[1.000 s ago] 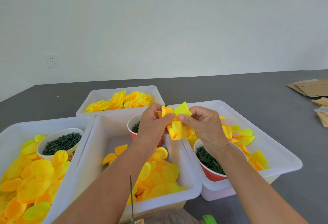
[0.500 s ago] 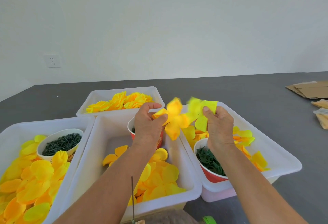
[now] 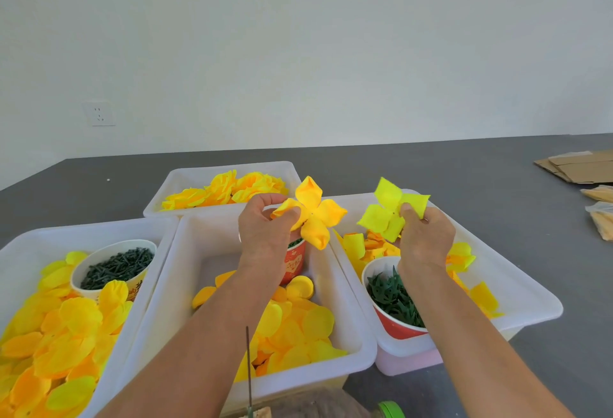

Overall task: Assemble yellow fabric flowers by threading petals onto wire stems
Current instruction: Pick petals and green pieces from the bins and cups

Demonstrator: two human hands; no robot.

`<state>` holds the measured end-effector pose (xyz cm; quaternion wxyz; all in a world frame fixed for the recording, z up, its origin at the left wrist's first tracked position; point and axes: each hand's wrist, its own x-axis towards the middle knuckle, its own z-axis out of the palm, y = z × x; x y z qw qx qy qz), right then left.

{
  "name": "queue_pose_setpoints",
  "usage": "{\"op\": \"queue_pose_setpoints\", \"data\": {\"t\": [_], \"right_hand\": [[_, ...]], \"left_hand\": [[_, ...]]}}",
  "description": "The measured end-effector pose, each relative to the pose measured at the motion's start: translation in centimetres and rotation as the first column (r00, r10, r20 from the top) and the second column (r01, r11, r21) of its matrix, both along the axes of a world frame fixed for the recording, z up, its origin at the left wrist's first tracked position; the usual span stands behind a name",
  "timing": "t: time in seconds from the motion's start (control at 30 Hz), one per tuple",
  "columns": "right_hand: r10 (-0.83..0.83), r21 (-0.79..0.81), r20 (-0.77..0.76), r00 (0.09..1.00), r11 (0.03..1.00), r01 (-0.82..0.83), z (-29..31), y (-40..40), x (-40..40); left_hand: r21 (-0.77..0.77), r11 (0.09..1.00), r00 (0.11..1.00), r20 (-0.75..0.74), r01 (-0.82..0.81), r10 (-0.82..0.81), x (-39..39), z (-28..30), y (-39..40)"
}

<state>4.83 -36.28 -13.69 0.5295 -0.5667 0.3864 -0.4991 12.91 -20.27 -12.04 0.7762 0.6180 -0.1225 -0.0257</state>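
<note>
**Two petal pieces held apart above the bins**

Grey tabletop (image 3: pixel 431 165), white wall behind. Far left, at the near left corner: white bin (image 3: pixel 20 245) heaped with loose yellow and orange petals (image 3: pixel 66 334); a white paper cup (image 3: pixel 114 265) of dark green stem pieces stands in it toward the back.

Middle front bin (image 3: pixel 185 285): more loose petals (image 3: pixel 298 324) piled at its near end, a red cup (image 3: pixel 295 260) at its far end, mostly hidden by the wrist. Behind it, a smaller bin (image 3: pixel 179 179) holds finished yellow flowers (image 3: pixel 232 187).

A thin dark wire stem (image 3: pixel 248 364) stands upright at the near edge, in front of the middle bin.

Left hand (image 3: pixel 262 232): fingers curled, thumb and forefinger pinching one lobe of an orange-yellow four-petal piece (image 3: pixel 313 213), held up over the middle bin's far end.

Right hand (image 3: pixel 424 235): fingers curled, pinching a lemon-yellow four-petal piece (image 3: pixel 388 208) near its centre, above the right bin (image 3: pixel 530 298). The two pieces are near each other, not touching.

Right bin: scattered petals, plus a red cup (image 3: pixel 398 328) of green leafy calyx parts at its near left corner.

Far right edge of the tabletop: flattened cardboard (image 3: pixel 577 169) and some bagged material (image 3: pixel 602 218).
</note>
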Motion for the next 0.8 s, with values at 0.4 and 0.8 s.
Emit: {"op": "queue_pose_setpoints", "data": {"t": [0.4, 0.8], "right_hand": [[0.123, -0.293, -0.536, 0.835, 0.901, -0.321, -0.7, 1.2, 0.5], [0.385, -0.322, -0.366, 0.847, 0.801, -0.504, 0.3, 2.6, -0.2]], "left_hand": [[-0.191, 0.965, 0.961, -0.178, 0.177, -0.212, -0.5, 0.6, -0.4], [-0.248, 0.927, 0.917, -0.215, 0.28, -0.335, 0.0, 0.2, -0.5]]}}
